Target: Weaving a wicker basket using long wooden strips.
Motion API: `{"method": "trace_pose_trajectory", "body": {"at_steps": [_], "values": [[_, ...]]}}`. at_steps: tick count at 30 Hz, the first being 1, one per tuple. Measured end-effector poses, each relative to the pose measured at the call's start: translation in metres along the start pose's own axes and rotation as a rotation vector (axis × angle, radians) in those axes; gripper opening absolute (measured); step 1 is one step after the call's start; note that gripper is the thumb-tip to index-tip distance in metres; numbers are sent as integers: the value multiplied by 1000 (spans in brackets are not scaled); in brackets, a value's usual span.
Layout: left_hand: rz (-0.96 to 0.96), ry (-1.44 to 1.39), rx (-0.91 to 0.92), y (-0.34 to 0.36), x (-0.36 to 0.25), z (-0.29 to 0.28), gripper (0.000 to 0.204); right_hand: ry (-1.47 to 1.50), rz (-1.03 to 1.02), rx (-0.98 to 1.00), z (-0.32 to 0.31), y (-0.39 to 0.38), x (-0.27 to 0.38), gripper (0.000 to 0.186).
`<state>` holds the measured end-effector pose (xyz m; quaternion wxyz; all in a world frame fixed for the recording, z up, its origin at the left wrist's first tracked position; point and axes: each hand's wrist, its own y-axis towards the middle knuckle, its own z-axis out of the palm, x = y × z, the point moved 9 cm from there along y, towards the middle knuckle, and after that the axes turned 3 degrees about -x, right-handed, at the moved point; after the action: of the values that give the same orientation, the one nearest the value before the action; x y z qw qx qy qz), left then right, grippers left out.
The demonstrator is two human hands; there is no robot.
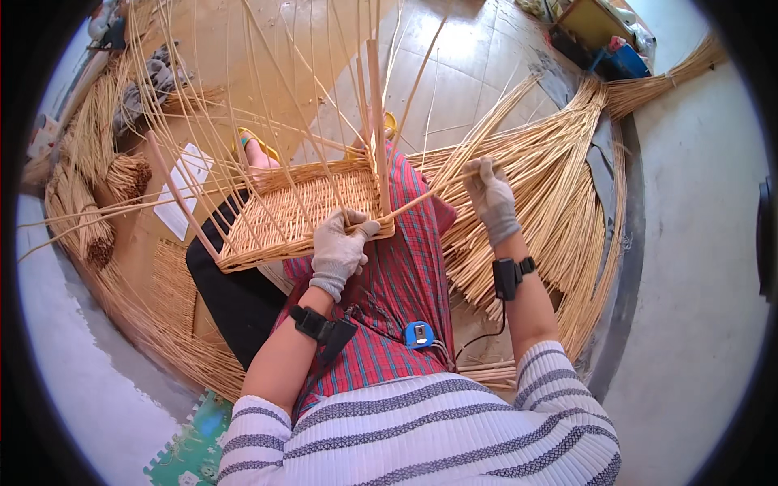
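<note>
Striped sweater nearest; left hand grips basket edge; right hand pinches rod; white sheet bears marks, unreadable.

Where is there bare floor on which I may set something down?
Tiled floor ahead shows a free patch, between the upright rods of the basket and the blue container. Brown flooring behind those rods looks partly free. It is crowded right of the right hand, with spread loose rods, and far left, with bundles.
</note>
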<state>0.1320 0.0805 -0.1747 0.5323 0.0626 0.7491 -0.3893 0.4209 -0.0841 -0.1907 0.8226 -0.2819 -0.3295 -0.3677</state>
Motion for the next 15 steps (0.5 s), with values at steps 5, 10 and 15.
{"method": "trace_pose_trajectory", "body": {"at_steps": [5, 10, 15], "values": [[141, -94, -69, 8, 5, 2, 18, -267, -107, 186, 79, 31, 38, 14], [164, -96, -164, 5, 5, -1, 20, -591, -392, 630, 239, 36, 44, 27], [144, -122, -204, 6, -2, 4, 27, -857, -505, 666, 313, 65, -19, 56]]}}
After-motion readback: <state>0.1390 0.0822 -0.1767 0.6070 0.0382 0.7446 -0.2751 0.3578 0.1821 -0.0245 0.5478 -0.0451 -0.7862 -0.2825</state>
